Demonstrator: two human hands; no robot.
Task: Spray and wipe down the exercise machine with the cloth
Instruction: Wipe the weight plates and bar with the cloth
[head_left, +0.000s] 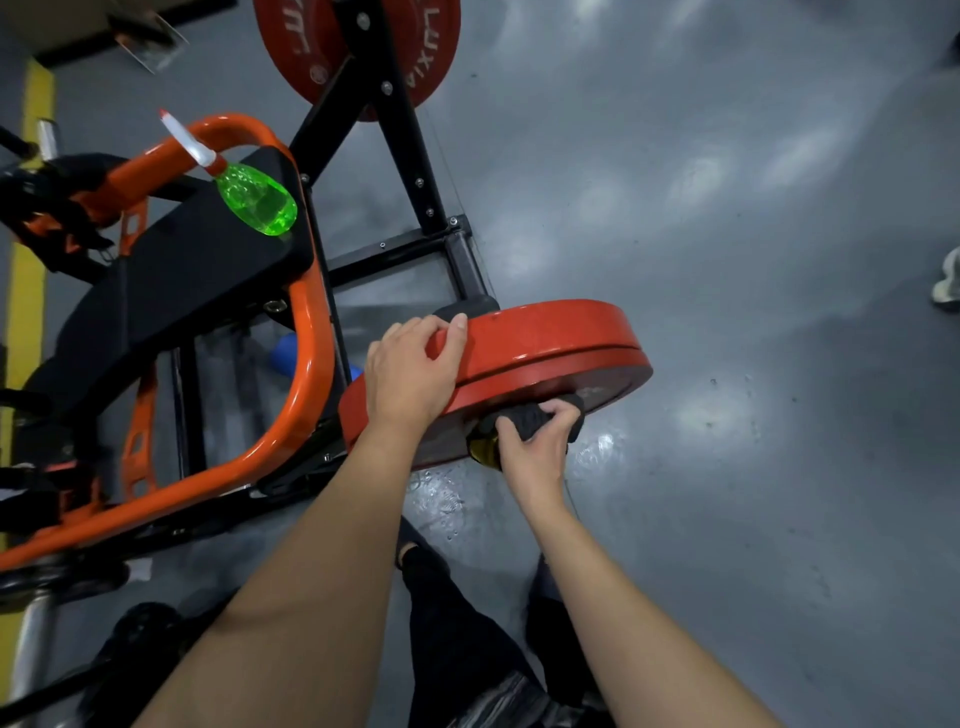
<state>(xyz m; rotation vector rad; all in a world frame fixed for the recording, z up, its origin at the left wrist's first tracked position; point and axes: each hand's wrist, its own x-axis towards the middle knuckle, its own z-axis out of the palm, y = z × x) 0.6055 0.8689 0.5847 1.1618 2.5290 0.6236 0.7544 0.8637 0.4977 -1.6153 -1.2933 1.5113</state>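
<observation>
A thick, round red weight plate (550, 338) with a smooth, slightly speckled rim sits just right of centre, mounted on the exercise machine (395, 249). The left hand (415, 374) clasps the rim at its 9 o'clock edge, fingers curled over the top. At the plate's 6 o'clock, the right hand (535, 452) clutches a bunched dark cloth (522, 422), which looks knitted and shows a yellowish patch, and presses it against the plate's flat face.

Toward 10 o'clock, a translucent green plastic spray bottle (257, 205) with a white and red nozzle lies on its side on a matte black pad (197, 280), ringed by a glossy bent orange tube (314, 338). At 12 o'clock a second red plate (431, 62) hangs on black square bars. The grey floor (727, 208) is shiny, with wet droplets near the hands.
</observation>
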